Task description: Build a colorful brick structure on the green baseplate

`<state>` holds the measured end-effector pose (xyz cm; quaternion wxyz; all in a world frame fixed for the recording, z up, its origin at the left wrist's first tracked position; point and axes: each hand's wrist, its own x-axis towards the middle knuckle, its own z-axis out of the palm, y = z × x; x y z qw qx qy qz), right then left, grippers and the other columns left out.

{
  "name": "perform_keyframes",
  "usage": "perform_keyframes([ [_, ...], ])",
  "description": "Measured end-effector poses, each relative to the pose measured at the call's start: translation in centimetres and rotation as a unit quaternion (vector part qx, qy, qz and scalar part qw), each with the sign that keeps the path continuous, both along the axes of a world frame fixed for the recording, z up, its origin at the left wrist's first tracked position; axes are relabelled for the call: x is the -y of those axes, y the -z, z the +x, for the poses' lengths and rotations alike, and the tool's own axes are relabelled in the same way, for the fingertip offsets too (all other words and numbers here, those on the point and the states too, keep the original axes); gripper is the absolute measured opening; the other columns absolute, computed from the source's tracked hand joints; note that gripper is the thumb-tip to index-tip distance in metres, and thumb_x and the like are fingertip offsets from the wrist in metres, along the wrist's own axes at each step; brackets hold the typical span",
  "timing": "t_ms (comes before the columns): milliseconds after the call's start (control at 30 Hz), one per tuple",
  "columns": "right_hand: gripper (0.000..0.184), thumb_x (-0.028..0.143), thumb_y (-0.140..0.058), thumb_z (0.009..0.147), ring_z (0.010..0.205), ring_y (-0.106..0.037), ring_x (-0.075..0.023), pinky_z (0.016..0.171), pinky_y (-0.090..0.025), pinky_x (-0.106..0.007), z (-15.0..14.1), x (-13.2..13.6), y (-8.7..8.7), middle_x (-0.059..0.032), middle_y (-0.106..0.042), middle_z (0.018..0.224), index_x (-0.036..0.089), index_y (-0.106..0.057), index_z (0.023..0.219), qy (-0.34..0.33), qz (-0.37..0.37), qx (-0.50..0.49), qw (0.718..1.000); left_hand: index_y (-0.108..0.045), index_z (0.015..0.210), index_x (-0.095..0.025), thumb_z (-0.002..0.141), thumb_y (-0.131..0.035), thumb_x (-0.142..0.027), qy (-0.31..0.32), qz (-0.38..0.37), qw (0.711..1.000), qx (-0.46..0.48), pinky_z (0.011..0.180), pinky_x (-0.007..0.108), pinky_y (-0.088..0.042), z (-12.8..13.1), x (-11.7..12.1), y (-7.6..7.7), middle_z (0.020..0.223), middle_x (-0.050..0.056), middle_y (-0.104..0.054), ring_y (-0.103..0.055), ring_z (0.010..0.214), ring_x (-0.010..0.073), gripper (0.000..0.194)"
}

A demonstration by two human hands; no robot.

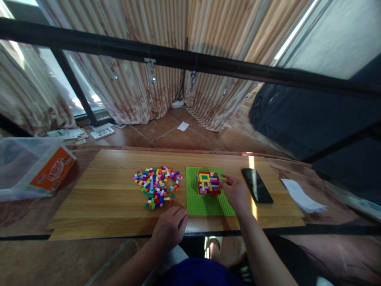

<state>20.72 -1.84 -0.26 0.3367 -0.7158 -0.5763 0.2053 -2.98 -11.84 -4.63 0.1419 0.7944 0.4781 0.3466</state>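
A block built of many coloured toy bricks [208,183] stands on a green baseplate [196,207], with a yellow square ring near its top left corner. My right hand [233,190] reaches over the plate's right part, its fingertips at the right side of the brick block. Thumb and index finger look slightly apart; no brick shows between them. My left hand [170,224] rests closed at the table's front edge, left of the baseplate, fingers curled under and nothing visible in them. Beyond it lies a spread pile of small loose bricks [157,184] in many colours.
The wooden table [113,198] carries a black phone [257,186] right of the baseplate. White paper [302,194] lies farther right. A clear plastic box [24,167] with an orange label stands left. A dark metal bar [172,57] crosses the view beyond the table, before striped curtains.
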Motion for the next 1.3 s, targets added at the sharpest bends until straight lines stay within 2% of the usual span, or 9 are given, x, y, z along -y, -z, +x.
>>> perform_keyframes([
  [133, 0.040, 0.036, -0.054, 0.080, 0.071, -0.068, -0.0232, 0.063, -0.047, -0.031, -0.5, 0.7, -0.1, -0.0092, -0.074, 0.078, 0.013, -0.068, 0.110, 0.019, 0.024, 0.021, 0.999, -0.060, 0.089, -0.017, 0.089, -0.048, -0.012, -0.002, 0.004, 1.000, -0.005, 0.067, 0.027, -0.047, 0.0, 0.1, 0.1, 0.078, 0.005, -0.061, -0.059, 0.074, 0.0157, 0.013],
  [267, 0.036, 0.038, -0.051, 0.084, 0.075, -0.068, -0.0231, 0.066, -0.047, -0.032, -2.2, 1.8, -1.2, -0.0109, -0.074, 0.087, 0.016, -0.069, 0.106, 0.039, 0.092, 0.057, 0.993, -0.061, 0.086, -0.018, 0.087, -0.049, -0.012, -0.003, 0.006, 1.000, -0.012, 0.066, 0.026, -0.046, 0.0, 0.2, 0.1, 0.077, 0.004, -0.061, -0.058, 0.074, 0.0152, 0.014],
  [400, 0.032, 0.037, -0.048, 0.088, 0.075, -0.066, -0.0198, 0.069, -0.050, -0.031, -5.4, 2.3, -1.8, -0.0096, -0.073, 0.094, 0.018, -0.069, 0.101, -0.084, 0.120, 0.018, 0.989, -0.059, 0.084, -0.018, 0.087, -0.048, -0.012, -0.001, 0.004, 1.000, -0.014, 0.065, 0.026, -0.046, 0.0, 0.2, -0.1, 0.077, 0.004, -0.060, -0.058, 0.073, 0.0152, 0.013],
  [567, 0.026, 0.026, -0.046, 0.089, 0.085, -0.065, -0.0196, 0.078, -0.049, -0.032, -10.3, 1.2, -1.1, -0.0072, -0.070, 0.094, 0.021, -0.069, 0.098, -0.240, 0.106, 0.035, 0.964, -0.057, 0.085, -0.019, 0.087, -0.047, -0.012, 0.000, 0.005, 1.000, -0.021, 0.063, 0.026, -0.045, 0.0, 0.2, -0.1, 0.077, 0.003, -0.060, -0.057, 0.071, 0.0148, 0.012],
  [667, 0.026, 0.019, -0.045, 0.089, 0.092, -0.062, -0.0205, 0.086, -0.046, -0.032, -13.1, -0.4, -0.4, -0.0080, -0.069, 0.097, 0.020, -0.068, 0.101, -0.279, 0.076, 0.093, 0.953, -0.056, 0.085, -0.019, 0.086, -0.047, -0.013, 0.004, 0.003, 1.000, -0.024, 0.063, 0.027, -0.045, 0.0, 0.2, 0.0, 0.076, 0.003, -0.060, -0.057, 0.071, 0.0152, 0.011],
  [767, 0.024, 0.019, -0.052, 0.087, 0.100, -0.059, -0.0244, 0.090, -0.043, -0.035, -14.9, -2.2, 0.3, -0.0122, -0.066, 0.102, 0.016, -0.067, 0.105, -0.281, 0.039, 0.163, 0.945, -0.056, 0.085, -0.019, 0.085, -0.049, -0.013, 0.005, -0.011, 1.000, -0.023, 0.063, 0.027, -0.046, 0.0, 0.3, 0.0, 0.076, 0.003, -0.060, -0.057, 0.071, 0.0157, 0.009],
  [967, 0.016, 0.022, -0.060, 0.081, 0.097, -0.055, -0.0251, 0.090, -0.041, -0.036, -15.5, -3.9, 2.0, -0.0127, -0.061, 0.102, 0.017, -0.068, 0.094, -0.298, 0.017, 0.183, 0.937, -0.057, 0.085, -0.019, 0.083, -0.051, -0.013, 0.008, -0.023, 0.999, -0.022, 0.063, 0.028, -0.046, 0.1, 0.3, 0.2, 0.076, 0.003, -0.060, -0.057, 0.072, 0.0166, 0.009],
  [1133, 0.011, 0.018, -0.060, 0.078, 0.092, -0.054, -0.0201, 0.086, -0.041, -0.032, -14.7, -3.6, 2.9, -0.0059, -0.061, 0.095, 0.020, -0.066, 0.088, -0.295, 0.029, 0.136, 0.945, -0.058, 0.086, -0.019, 0.083, -0.050, -0.014, 0.009, -0.028, 0.999, -0.022, 0.064, 0.029, -0.046, 0.1, 0.4, 0.2, 0.077, 0.004, -0.060, -0.057, 0.072, 0.0169, 0.009],
  [1300, 0.013, 0.016, -0.062, 0.072, 0.088, -0.055, -0.0192, 0.082, -0.043, -0.031, -14.4, -3.0, 2.9, -0.0042, -0.062, 0.090, 0.020, -0.064, 0.085, -0.279, 0.028, 0.102, 0.955, -0.057, 0.087, -0.018, 0.085, -0.048, -0.014, 0.008, -0.031, 0.999, -0.028, 0.064, 0.029, -0.045, 0.0, 0.4, 0.1, 0.078, 0.004, -0.060, -0.057, 0.074, 0.0172, 0.010],
])
